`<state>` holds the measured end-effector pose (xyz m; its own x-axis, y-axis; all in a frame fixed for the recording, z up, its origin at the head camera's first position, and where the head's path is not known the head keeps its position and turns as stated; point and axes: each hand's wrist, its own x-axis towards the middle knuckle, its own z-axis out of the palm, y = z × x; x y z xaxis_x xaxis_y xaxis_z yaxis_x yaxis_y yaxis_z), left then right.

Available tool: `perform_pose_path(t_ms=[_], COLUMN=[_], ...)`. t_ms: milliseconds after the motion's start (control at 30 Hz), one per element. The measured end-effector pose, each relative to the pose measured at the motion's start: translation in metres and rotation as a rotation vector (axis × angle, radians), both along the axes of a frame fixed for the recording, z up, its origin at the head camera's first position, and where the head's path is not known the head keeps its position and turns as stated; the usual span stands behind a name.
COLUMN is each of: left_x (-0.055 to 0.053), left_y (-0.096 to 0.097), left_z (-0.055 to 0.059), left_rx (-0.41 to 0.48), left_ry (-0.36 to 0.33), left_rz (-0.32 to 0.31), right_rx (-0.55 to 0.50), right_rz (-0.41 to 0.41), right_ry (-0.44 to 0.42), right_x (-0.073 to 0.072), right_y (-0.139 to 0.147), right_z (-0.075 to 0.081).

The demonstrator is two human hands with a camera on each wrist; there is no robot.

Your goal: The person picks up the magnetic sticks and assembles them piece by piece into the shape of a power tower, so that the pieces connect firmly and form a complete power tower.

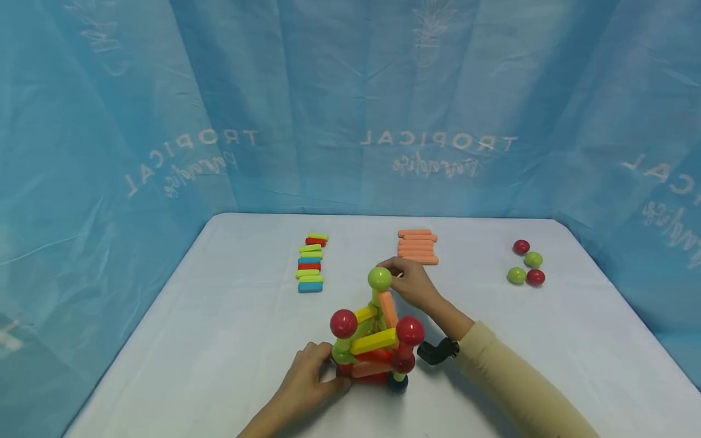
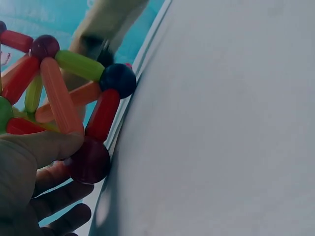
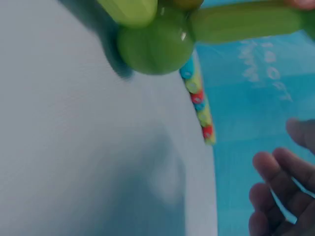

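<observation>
A structure of coloured magnetic rods and balls (image 1: 374, 340) stands on the table in the head view, with a light green ball (image 1: 380, 279) at its top. My left hand (image 1: 309, 380) holds the lower left corner. In the left wrist view its thumb (image 2: 54, 147) lies against an orange rod (image 2: 60, 93) and a dark red ball (image 2: 88, 161), index finger behind. Beside the top green ball is my right hand (image 1: 413, 285); its fingers (image 3: 285, 191) are spread and loosely bent in the right wrist view. A lower green ball (image 3: 156, 44) shows there too.
Behind the structure lie a row of short rods (image 1: 310, 266) in green, red and blue, and a stack of orange rods (image 1: 417, 246). Several red and green balls (image 1: 533, 260) sit at the back right of the white table (image 1: 219, 304). A blue curtain (image 1: 350, 103) hangs behind.
</observation>
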<state>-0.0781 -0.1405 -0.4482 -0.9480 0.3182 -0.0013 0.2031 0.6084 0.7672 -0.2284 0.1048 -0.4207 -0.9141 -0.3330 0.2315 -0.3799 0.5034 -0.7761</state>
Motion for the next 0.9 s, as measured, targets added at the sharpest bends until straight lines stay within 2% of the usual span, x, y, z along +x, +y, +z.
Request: perform_pose_path(t_ms=[133, 267, 400, 467, 700, 900], left_x=[0.008, 0.014, 0.018, 0.02, 0.025, 0.028], left_y=[0.0, -0.004, -0.008, -0.009, -0.013, -0.016], left_z=[0.003, 0.005, 0.007, 0.007, 0.011, 0.015], left_rx=[-0.014, -0.031, -0.024, -0.012, 0.002, 0.005], left_ry=[-0.001, 0.012, -0.03, -0.046, -0.035, -0.065], left_rz=[-0.004, 0.007, 0.012, 0.007, 0.008, 0.033], right_rx=[0.044, 0.128, 0.242, 0.301, 0.44, 0.559], right_rz=[0.14, 0.269, 0.378, 0.403, 0.435, 0.461], right_ry=[0.003, 0.01, 0.033, 0.052, 0.096, 0.243], right_x=[-0.017, -0.027, -0.034, -0.037, -0.045, -0.044], right_y=[-0.037, -0.072, -0.095, -0.103, -0.123, -0.13], right_z=[0.001, 0.001, 0.001, -0.001, -0.007, -0.011])
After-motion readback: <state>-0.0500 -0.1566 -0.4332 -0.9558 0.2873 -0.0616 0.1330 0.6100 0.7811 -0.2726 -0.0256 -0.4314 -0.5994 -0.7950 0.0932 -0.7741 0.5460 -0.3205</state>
